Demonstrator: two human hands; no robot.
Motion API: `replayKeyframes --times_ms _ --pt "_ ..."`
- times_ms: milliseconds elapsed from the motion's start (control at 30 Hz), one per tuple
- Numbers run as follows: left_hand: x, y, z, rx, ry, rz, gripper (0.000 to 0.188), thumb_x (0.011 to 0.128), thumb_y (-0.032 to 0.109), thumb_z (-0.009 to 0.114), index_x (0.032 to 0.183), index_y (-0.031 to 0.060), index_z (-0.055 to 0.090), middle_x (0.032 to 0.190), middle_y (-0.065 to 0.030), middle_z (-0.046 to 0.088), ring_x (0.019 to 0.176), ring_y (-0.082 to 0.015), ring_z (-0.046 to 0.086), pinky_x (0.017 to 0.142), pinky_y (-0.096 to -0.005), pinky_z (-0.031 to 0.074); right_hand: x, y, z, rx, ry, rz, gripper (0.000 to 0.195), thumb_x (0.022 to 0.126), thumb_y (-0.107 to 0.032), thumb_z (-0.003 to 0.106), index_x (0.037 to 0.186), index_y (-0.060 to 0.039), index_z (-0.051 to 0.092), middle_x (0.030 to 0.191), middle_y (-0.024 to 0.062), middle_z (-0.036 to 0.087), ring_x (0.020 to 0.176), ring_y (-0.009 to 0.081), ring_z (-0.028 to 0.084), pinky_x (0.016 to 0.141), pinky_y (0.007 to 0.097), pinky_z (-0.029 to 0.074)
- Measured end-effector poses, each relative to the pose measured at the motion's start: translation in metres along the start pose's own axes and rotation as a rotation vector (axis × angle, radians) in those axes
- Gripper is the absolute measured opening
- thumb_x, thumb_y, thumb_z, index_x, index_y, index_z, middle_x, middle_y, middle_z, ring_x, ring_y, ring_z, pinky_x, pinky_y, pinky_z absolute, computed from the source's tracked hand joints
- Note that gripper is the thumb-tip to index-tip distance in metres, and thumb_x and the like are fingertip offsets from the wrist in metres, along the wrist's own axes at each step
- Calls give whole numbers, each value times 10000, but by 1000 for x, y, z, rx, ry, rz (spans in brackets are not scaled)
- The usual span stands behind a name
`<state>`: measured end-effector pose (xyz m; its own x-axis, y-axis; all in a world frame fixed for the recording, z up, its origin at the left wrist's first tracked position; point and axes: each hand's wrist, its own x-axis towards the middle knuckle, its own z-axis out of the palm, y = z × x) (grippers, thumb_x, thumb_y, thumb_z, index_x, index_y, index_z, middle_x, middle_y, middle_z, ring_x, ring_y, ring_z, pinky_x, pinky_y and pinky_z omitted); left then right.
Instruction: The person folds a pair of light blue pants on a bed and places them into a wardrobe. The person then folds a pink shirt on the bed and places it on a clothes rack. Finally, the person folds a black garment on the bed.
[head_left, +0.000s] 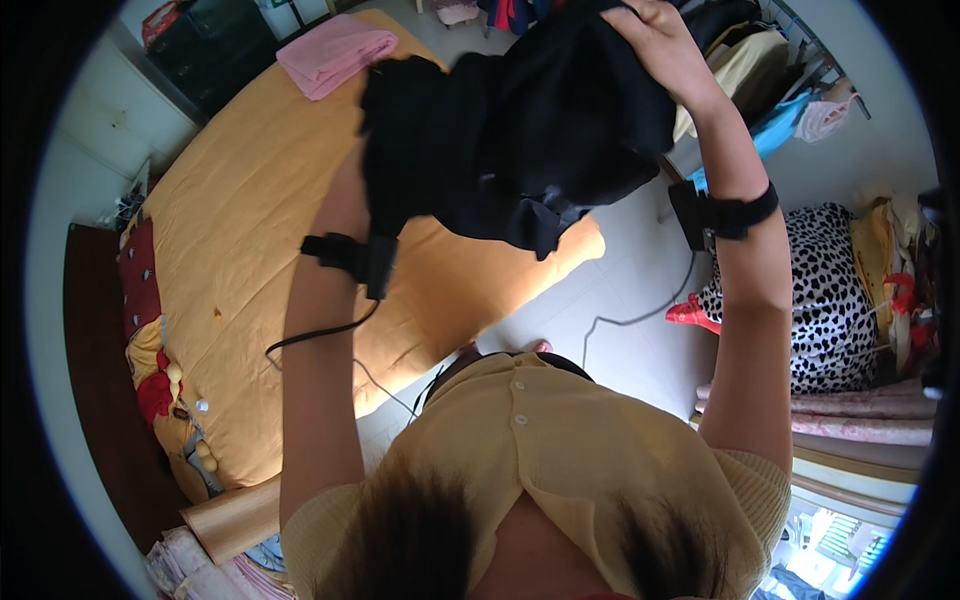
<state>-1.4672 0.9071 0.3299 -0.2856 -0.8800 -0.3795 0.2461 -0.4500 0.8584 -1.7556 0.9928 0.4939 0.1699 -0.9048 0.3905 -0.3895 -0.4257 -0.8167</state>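
Observation:
A black cloth garment (517, 142) is held up in front of me, over the foot of the bed; which kind of garment it is I cannot tell. My right hand (652, 34) grips its upper right part, fingers closed on the fabric. The left forearm reaches up behind the garment's left side, and the cloth hides my left hand. Each forearm wears a black strap with a small box and a cable. Below the garment lies the bed's orange-yellow sheet (247, 247).
A folded pink towel or blanket (337, 54) lies on the bed's far corner. Clothes hang on a metal rack (821, 56) at upper right. A black-and-white spotted fabric item (829, 300) stands at right. A rolled mat (236, 517) is at lower left. Cables trail from both forearms.

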Motion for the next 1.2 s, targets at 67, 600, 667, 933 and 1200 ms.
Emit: replayKeyframes --times_ms 67,600,667,933,1200 --pt "-20 -23 31 30 -128 -19 630 934 417 449 1394 14 298 1419 -149 351 1302 -287 353 1086 -403 283 7 -10 6 -34 -30 -3 244 921 -129 524 736 -3 621 643 -65 540 616 22 481 555 210 424" --pt "-43 -95 164 789 -362 402 577 896 305 544 1324 -42 375 1316 -134 448 1222 -235 413 1042 -319 328 31 6 18 312 201 403 287 906 -212 537 988 47 629 796 108 647 644 207 611 563 346 502" --pt "-39 -91 157 639 -443 217 549 898 286 547 1312 -43 397 1279 -129 485 1185 -219 456 1020 -313 360 22 0 -7 207 204 456 304 885 -247 587 985 34 646 781 103 648 646 197 608 575 337 495" --pt "17 -94 90 -236 -513 -119 363 915 269 513 1157 4 570 1064 -113 630 950 -210 618 916 -334 472 -22 185 -132 -822 496 108 247 863 -223 595 998 -35 681 798 89 683 706 208 653 684 293 522" --pt "-25 -55 116 -560 -540 -245 382 903 267 473 1180 15 545 1183 -142 592 1100 -286 559 982 -414 423 -132 97 8 -496 53 130 383 810 -346 676 1016 -28 622 857 153 645 797 231 640 737 331 497"
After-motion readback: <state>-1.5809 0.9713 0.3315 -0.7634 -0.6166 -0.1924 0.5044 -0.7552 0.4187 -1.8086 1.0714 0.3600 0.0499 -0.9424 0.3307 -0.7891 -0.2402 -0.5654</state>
